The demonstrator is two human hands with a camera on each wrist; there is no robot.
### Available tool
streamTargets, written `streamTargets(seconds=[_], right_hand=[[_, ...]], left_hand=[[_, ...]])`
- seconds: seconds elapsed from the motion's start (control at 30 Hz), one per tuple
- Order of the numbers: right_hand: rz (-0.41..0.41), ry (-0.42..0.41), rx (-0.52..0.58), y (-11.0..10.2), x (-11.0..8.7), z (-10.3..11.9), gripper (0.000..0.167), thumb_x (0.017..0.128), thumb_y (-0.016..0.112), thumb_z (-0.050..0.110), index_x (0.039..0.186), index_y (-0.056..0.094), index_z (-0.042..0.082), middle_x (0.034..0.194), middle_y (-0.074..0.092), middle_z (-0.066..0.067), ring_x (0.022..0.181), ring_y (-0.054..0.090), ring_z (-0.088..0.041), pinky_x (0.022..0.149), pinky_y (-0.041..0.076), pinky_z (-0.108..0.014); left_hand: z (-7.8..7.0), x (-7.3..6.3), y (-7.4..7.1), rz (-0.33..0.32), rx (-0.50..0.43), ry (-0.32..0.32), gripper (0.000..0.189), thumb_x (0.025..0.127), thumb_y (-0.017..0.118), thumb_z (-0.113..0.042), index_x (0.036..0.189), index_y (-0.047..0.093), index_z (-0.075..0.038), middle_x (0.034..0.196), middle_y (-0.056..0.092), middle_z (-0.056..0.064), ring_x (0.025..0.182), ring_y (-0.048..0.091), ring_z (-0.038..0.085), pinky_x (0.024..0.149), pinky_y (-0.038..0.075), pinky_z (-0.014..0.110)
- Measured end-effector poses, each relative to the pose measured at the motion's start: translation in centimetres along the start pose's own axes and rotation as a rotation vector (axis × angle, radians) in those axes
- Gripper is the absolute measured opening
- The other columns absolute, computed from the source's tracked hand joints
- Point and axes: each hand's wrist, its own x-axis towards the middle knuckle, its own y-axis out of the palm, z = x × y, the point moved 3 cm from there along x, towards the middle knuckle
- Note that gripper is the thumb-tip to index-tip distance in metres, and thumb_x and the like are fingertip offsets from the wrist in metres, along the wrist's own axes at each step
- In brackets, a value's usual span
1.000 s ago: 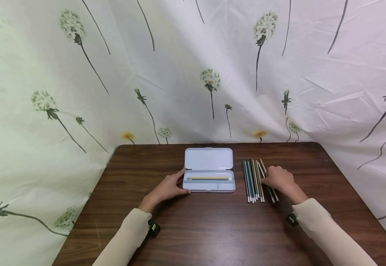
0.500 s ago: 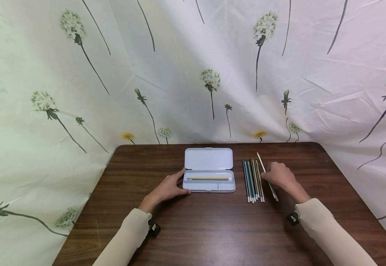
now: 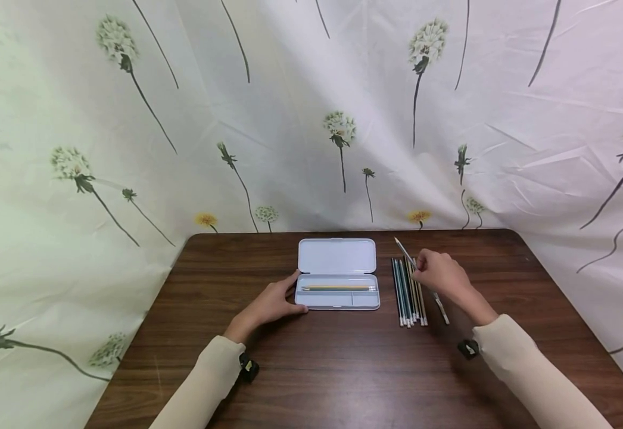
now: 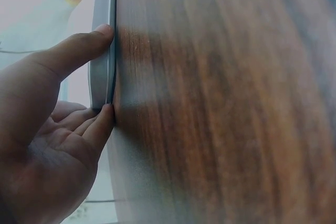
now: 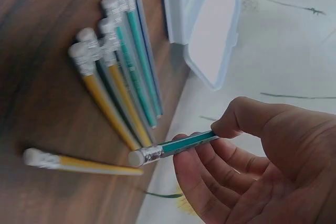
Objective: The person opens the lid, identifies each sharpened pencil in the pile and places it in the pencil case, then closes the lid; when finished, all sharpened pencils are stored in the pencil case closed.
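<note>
In the head view a pale blue pencil case (image 3: 324, 301) lies with its lid (image 3: 336, 256) raised at the back. A yellow pencil and a greenish one (image 3: 338, 289) lie in its long rear compartment. My left hand (image 3: 268, 301) holds the case's left end, thumb (image 4: 84, 48) on the front edge and fingers at the corner. My right hand (image 3: 444, 279) pinches a green pencil (image 5: 186, 142) between thumb and fingers, tip pointing up and left, above the table. Below it lies a row of several green, yellow and dark pencils (image 3: 401, 298).
A single yellow pencil (image 5: 84, 166) lies apart, right of the row. The dark wood table (image 3: 343, 369) extends in front of the case. A white cloth (image 3: 290, 149) printed with dandelions hangs behind the table and at its sides.
My right hand has separated the green pencil from the pencils at the right, lifted it and brought it left over the row. The left hand and the case stay in place.
</note>
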Motion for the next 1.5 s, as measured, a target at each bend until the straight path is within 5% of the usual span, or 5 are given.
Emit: streamTargets(seconds=[0.6,0.93,1.23,1.5], right_hand=[[0.057,-0.191,-0.156,-1.5,1.5,7.2,0.006,0.09,0.074,0.019,0.091,0.068,0.016,0.076,0.067,0.001,0.062,0.056,-0.018,0.053,0.042,-0.033],[0.051,-0.342,-0.254,-0.5,2.5,10.8,0.011,0.087,0.071,0.01,0.082,0.062,0.016,0.071,0.056,0.004,0.061,0.047,-0.014,0.051,0.032,-0.03],[0.104,-0.456,-0.321,1.3,3.7,13.3,0.01,0.09,0.068,0.008,0.086,0.067,0.017,0.078,0.063,0.004,0.06,0.046,-0.012,0.048,0.032,-0.028],[0.196,-0.473,-0.32,2.9,4.5,15.0,0.011,0.093,0.07,0.008,0.086,0.068,0.016,0.078,0.062,0.005,0.063,0.049,-0.012,0.051,0.034,-0.028]], left_hand=[[0.1,0.1,0.0,0.006,0.019,-0.005,0.103,0.091,0.088,-0.029,0.169,0.026,-0.004,0.17,0.038,0.021,0.15,0.051,0.033,0.12,0.046,0.049],[0.0,0.1,0.0,0.003,0.001,-0.002,0.103,0.091,0.088,-0.029,0.169,0.026,-0.005,0.171,0.037,0.019,0.151,0.05,0.032,0.121,0.045,0.048],[-0.1,-0.1,0.0,-0.002,-0.009,0.005,0.102,0.091,0.088,-0.028,0.169,0.026,-0.004,0.171,0.037,0.019,0.152,0.048,0.032,0.121,0.045,0.049],[-0.1,0.0,-0.1,0.001,-0.009,0.009,0.103,0.09,0.089,-0.029,0.169,0.026,-0.006,0.171,0.036,0.018,0.153,0.047,0.031,0.121,0.045,0.048]])
